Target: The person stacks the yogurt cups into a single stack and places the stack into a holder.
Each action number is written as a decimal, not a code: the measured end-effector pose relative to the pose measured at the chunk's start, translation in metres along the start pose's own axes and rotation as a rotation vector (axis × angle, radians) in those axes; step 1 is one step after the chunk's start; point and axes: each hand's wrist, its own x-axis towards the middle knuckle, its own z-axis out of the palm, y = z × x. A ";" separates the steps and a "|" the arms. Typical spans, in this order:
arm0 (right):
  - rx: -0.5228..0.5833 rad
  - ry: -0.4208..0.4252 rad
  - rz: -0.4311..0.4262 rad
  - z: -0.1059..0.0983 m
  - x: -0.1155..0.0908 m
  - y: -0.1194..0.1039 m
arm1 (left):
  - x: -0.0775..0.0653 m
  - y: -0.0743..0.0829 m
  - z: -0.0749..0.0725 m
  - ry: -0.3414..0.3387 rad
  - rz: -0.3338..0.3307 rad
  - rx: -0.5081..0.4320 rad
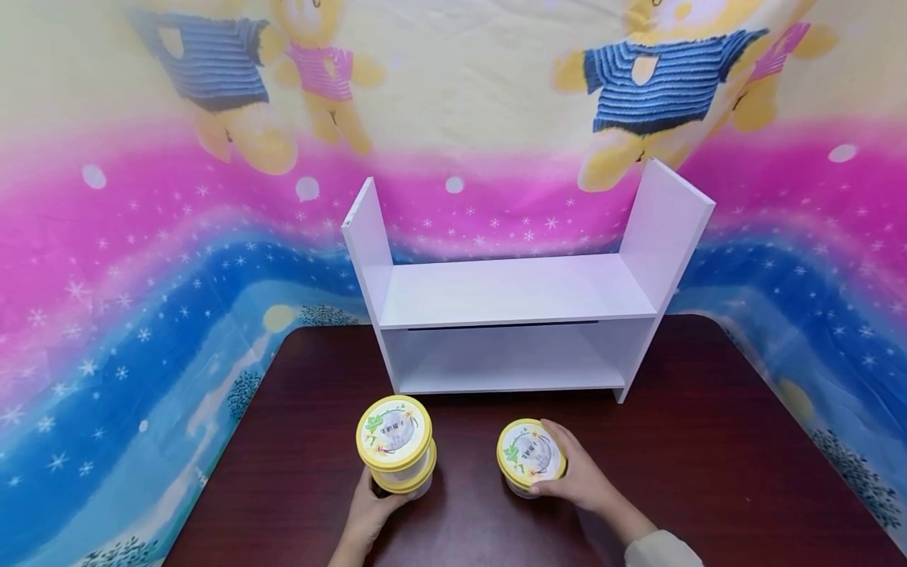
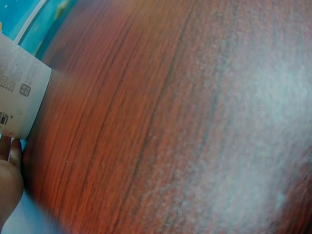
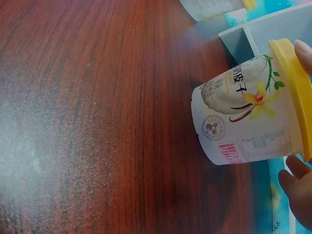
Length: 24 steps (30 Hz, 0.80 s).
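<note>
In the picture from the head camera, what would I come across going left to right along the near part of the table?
Two stacked tubs in the left hand → single tub → right hand → pale sleeve.

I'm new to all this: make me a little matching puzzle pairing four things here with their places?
1. Stack of two round yellow-lidded white tubs
2. Single round yellow-lidded white tub
3. White rectangular two-tier shelf
4. Dark reddish-brown wood-grain table

A. Underneath the shelf
B. In the right grip
C. Before the bear-printed backdrop
D. In the left grip

Pairs: 1-D, 2-B, 3-C, 4-A
</note>
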 end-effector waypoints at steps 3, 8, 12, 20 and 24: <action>0.003 -0.005 0.000 0.000 -0.001 0.000 | 0.000 0.000 0.001 -0.001 -0.007 -0.007; -0.024 -0.016 -0.002 0.000 -0.002 0.001 | -0.001 0.001 0.000 -0.001 -0.004 -0.006; -0.037 -0.006 -0.012 0.000 -0.003 0.001 | -0.001 0.001 0.000 0.000 -0.006 -0.003; -0.016 0.039 -0.050 0.002 -0.002 0.006 | -0.001 -0.001 0.000 0.006 -0.002 -0.009; -0.011 0.053 -0.038 0.002 -0.002 0.006 | 0.000 -0.001 0.000 0.003 -0.002 -0.018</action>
